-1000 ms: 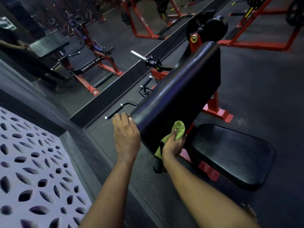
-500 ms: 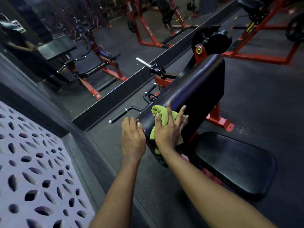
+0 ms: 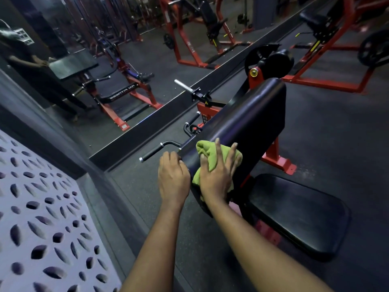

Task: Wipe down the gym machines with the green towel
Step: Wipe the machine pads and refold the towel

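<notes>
A red-framed gym machine stands in front of me with a long black arm pad (image 3: 248,116) sloping up to the right and a black seat (image 3: 299,213) below it. The green towel (image 3: 207,153) lies bunched on the pad's lower end. My right hand (image 3: 216,175) presses it flat against the pad with straight, spread fingers. My left hand (image 3: 173,180) rests on the pad's lower left edge, fingers bent over the rim, just right of a black handle bar (image 3: 155,151).
A wall mirror (image 3: 105,70) on the left reflects the machine and other red frames. A perforated grey panel (image 3: 42,218) fills the lower left. More red machines (image 3: 328,81) stand behind on the dark rubber floor (image 3: 336,133).
My right hand moved the towel up from the pad's underside onto its upper face and its fingers spread flat. My left hand stayed on the pad's edge.
</notes>
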### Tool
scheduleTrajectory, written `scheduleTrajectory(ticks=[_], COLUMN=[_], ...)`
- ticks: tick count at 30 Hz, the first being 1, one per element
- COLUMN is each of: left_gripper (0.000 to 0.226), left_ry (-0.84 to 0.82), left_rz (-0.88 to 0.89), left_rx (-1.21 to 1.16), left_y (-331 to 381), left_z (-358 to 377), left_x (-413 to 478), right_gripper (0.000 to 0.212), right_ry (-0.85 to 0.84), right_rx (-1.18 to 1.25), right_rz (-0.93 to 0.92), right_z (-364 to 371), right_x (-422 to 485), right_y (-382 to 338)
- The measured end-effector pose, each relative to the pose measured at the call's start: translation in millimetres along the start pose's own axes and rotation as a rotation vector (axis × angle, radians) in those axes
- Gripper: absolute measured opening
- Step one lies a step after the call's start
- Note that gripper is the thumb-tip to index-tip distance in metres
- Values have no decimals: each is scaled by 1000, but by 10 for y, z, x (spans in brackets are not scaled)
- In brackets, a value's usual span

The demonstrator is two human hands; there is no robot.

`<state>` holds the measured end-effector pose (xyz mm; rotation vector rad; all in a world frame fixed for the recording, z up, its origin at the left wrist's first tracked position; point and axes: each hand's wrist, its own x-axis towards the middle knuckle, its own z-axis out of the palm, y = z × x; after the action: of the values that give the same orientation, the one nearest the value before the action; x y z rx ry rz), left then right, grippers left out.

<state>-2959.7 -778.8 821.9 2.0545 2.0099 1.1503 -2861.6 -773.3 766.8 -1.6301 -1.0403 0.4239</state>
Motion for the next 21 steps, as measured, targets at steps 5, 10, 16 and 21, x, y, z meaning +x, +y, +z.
scheduleTrajectory(ticks=[5,10,16,21], left_gripper=[16,29,24,21], left_ry=[29,47,-2,-22], left_rz=[5,-44,-126,-93], left_rx=[74,123,191,204], left_y=[66,181,356,325], left_z=[11,42,197,347], left_x=[31,102,335,279], right_gripper=[62,64,70,67], right_ry=[19,122,124,156], right_rx=[96,215,180,235], right_rz=[317,451,214,504], right_z=[-32,-95,119,94], right_x=[829,1116,228,900], right_y=[138,263,330,594])
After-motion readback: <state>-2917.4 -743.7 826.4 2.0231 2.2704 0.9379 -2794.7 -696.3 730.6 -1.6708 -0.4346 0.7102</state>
